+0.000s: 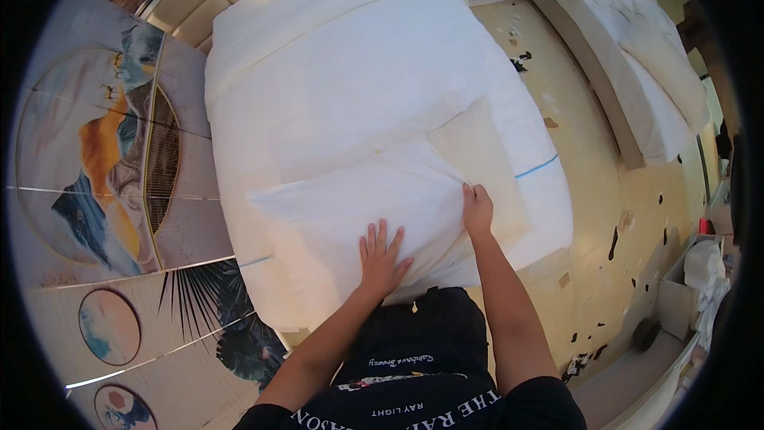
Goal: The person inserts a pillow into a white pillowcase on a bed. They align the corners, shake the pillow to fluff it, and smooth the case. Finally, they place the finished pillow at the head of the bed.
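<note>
White cloth point(358, 199), one piece, lying creased on the near half of a large bed point(509, 103), directly in front of the body. Cannot tell whether to call it a loose sheet or a pillow cover. At its right edge, one cream cloth point(469, 139), partly covered, with one corner pointing toward the far end.

Hands, two in all. Left hand point(383, 259): palm down, fingers spread, resting flat on the white cloth near its lower edge. Right hand point(477, 209): closed, pinching the right edge of the same cloth between thumb and fingers. Below both, one black shirt point(414, 394) with white lettering.

Beds, two: the large one, dressed in smooth white bedding with one broad fold across the far end, and a second bed point(629, 68) at upper right, under rumpled white covers. Blue lines point(537, 167), two, one on each side of the large bed. Behind it, one padded beige headboard point(195, 0).

On the left, one mountain picture point(103, 143) in orange and blue, two round pictures point(109, 326), and dark leaf shapes point(239, 326). Tan floor point(593, 183), dotted with dark patches point(613, 243), too scattered to count surely. At far right, one pale box point(676, 302) beside one dark wheel point(646, 334).
</note>
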Tool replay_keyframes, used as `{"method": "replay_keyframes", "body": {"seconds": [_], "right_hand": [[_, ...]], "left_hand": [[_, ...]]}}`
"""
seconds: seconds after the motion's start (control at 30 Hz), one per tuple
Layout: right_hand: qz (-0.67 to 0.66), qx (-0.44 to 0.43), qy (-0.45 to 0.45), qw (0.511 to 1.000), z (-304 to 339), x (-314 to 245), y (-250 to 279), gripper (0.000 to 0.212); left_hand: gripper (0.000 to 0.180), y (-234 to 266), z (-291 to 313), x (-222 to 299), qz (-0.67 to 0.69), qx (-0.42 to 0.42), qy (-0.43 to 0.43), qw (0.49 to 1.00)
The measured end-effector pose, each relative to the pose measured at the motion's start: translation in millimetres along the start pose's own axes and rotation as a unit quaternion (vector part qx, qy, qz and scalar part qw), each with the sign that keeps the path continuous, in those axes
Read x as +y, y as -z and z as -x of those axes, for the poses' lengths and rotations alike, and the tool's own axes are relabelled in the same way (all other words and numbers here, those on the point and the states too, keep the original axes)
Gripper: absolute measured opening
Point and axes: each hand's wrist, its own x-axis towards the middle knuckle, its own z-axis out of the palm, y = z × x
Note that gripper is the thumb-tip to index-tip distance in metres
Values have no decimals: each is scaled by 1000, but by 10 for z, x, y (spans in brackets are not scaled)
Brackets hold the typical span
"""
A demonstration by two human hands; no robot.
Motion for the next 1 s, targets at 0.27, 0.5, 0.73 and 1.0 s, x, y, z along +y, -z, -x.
{"method": "replay_keyframes", "body": {"seconds": [0.27, 0.5, 0.73, 1.0], "right_hand": [[-115, -193, -101, 969, 596, 329, -164, 21], [29, -397, -74, 914, 1412, 566, -3, 51], [100, -384, -52, 916, 1415, 784, 114, 39], [93, -196, -204, 955, 1589, 849, -297, 35]], "left_hand": [[78, -267, -351, -64, 11, -17, 96, 995], [81, -246, -270, 63, 42, -52, 141, 988], [85, -283, -357, 48, 18, -50, 139, 989], [75, -196, -551, 239, 8, -13, -86, 996]]}}
